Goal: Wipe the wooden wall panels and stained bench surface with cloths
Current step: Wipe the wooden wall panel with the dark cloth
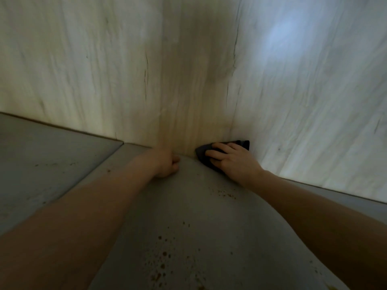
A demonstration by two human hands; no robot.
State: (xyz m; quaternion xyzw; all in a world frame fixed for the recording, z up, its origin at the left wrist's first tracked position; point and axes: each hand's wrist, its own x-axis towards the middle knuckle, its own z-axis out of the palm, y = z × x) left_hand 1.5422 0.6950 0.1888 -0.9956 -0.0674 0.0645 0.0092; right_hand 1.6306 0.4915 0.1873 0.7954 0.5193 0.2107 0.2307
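Head view, corner of a wood-panelled space. Right hand (pixel 232 159) lies flat on a dark cloth (pixel 204 156), fingers spread and straight, pressing it onto the bench surface (pixel 188 206) right at the corner where the bench meets the wall panels (pixel 83 59). Cloth sits at about 1 o'clock from frame centre; its far edge with a striped end (pixel 243 144) touches the right-hand panel (pixel 314 91).

Left hand (pixel 168 164) is just beside it at roughly 12 o'clock, fingers curled under into a loose fist, knuckles resting on the bench against the base of the back wall. No cloth visible in it; whether it holds anything inside the curl can't be told.

Brown stain specks (pixel 161 266) scattered on the bench at 6 o'clock, more (pixel 225 193) near the right forearm. Yellowish discolouration runs down the panel above the corner.
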